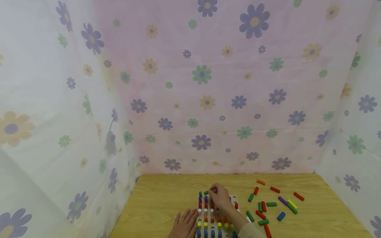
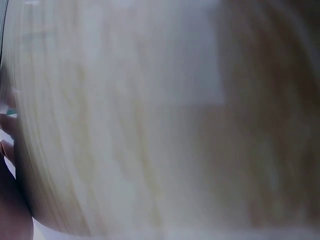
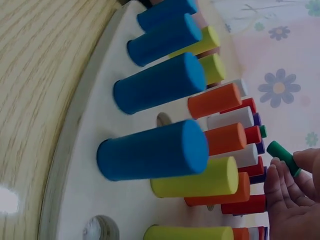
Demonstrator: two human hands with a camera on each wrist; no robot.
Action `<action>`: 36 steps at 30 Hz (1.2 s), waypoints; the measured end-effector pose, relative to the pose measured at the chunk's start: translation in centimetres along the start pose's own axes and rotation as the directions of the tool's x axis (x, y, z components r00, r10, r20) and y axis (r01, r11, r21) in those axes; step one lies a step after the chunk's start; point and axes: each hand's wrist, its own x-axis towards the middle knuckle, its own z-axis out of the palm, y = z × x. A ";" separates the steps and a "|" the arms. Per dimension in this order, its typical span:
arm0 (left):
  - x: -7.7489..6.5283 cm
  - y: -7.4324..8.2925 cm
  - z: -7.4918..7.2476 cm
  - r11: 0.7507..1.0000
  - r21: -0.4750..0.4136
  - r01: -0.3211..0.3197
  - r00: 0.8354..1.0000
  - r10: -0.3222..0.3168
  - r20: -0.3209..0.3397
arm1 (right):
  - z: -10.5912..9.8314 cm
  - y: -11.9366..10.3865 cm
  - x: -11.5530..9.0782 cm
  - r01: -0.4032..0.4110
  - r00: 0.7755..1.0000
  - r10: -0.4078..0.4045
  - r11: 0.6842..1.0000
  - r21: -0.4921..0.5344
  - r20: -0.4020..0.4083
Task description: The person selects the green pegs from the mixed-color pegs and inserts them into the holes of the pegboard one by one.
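Note:
A pegboard [image 1: 234,197] with rows of colored pegs stands at the front of the table. My right hand [image 1: 221,197] is over its far rows and pinches a green peg [image 3: 283,157] between thumb and fingers, tilted and apart from the board. One green peg [image 1: 200,194] stands upright in the far left corner. Nearer rows hold purple, red, white, orange, yellow and blue pegs [image 3: 155,151], with some bare holes between. My left hand [image 1: 185,224] lies flat with fingers straight at the board's left edge. The left wrist view is mostly blurred wood grain.
Loose pegs lie scattered right of the board, among them a red peg [image 1: 299,196], a blue peg [image 1: 281,216], a yellow peg [image 1: 292,204] and a purple peg [image 1: 283,200]. Flower-patterned cloth [image 1: 208,122] walls in the wooden table [image 1: 160,195] at the back and sides.

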 end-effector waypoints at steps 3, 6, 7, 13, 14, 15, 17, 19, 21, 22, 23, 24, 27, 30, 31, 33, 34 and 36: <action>0.0 -0.1 0.1 1.000 0.000 -0.005 1.000 0.005 -0.003 | 0.2 0.1 0.0 -0.003 1.000 0.003 1.000 -0.008 -0.004; 0.1 -0.2 0.2 1.000 0.002 -0.009 1.000 0.009 -0.006 | 0.4 0.3 0.1 0.007 1.000 -0.007 1.000 -0.023 -0.015; 0.1 -0.2 0.2 1.000 0.004 -0.011 1.000 0.011 -0.008 | 0.5 0.4 0.2 0.012 1.000 -0.012 1.000 -0.028 -0.018; 0.2 -0.3 0.1 1.000 0.014 -0.007 1.000 0.007 0.000 | 0.8 1.0 0.7 0.017 0.999 -0.020 0.996 -0.083 -0.034; 0.2 -0.3 0.1 1.000 0.015 -0.006 1.000 0.006 0.001 | 0.9 1.0 0.8 0.014 0.999 -0.017 0.996 -0.089 -0.035; 0.2 -0.3 0.1 1.000 0.016 -0.007 1.000 0.007 -0.002 | 0.9 1.0 0.8 0.013 0.999 -0.016 0.996 -0.092 -0.036; 0.2 -0.4 0.1 1.000 0.019 -0.010 1.000 0.010 -0.006 | 0.9 1.0 0.9 0.003 0.999 -0.007 0.995 -0.098 -0.038; 0.2 -0.3 0.1 1.000 0.018 -0.016 1.000 0.017 -0.013 | 0.9 1.0 0.9 0.003 0.999 -0.007 0.994 -0.108 -0.039; 0.1 -0.3 0.2 1.000 0.018 -0.024 1.000 0.025 -0.017 | 0.9 1.0 0.8 0.003 0.999 -0.008 0.993 -0.119 -0.039; 0.1 -0.3 0.3 0.999 0.019 -0.029 0.999 0.029 -0.019 | 0.9 1.0 0.8 0.002 0.999 -0.006 0.992 -0.124 -0.038; 0.1 -0.3 0.4 0.999 0.020 -0.028 0.999 0.029 -0.017 | 0.9 1.0 0.8 0.003 0.999 -0.008 0.992 -0.127 -0.040; 0.0 -0.3 0.4 0.999 0.025 -0.033 0.999 0.033 -0.020 | 0.9 1.0 0.7 0.011 0.999 -0.016 0.991 -0.133 -0.041; -0.1 -0.3 0.5 0.999 0.039 -0.038 0.999 0.039 -0.030 | 1.0 1.0 0.5 0.028 0.998 -0.035 0.990 -0.141 -0.047; -0.1 -0.2 0.4 0.999 0.041 -0.034 0.999 0.036 -0.039 | 1.1 1.0 0.5 0.036 0.997 -0.046 0.988 -0.149 -0.064; -0.1 -0.2 0.4 0.999 0.040 -0.033 0.998 0.035 -0.043 | 1.1 1.0 0.6 0.035 0.996 -0.046 0.988 -0.150 -0.071; -0.1 -0.1 0.4 0.999 0.041 -0.028 0.998 0.030 -0.047 | 1.2 1.1 0.7 0.032 0.995 -0.046 0.987 -0.154 -0.085; 0.0 -0.1 0.3 0.999 0.041 -0.030 0.998 0.032 -0.052 | 1.2 1.1 0.8 0.035 0.995 -0.050 0.987 -0.158 -0.089; -0.1 0.0 0.2 0.999 0.043 -0.030 0.998 0.032 -0.054 | 1.3 1.2 1.0 0.027 0.994 -0.044 0.986 -0.164 -0.096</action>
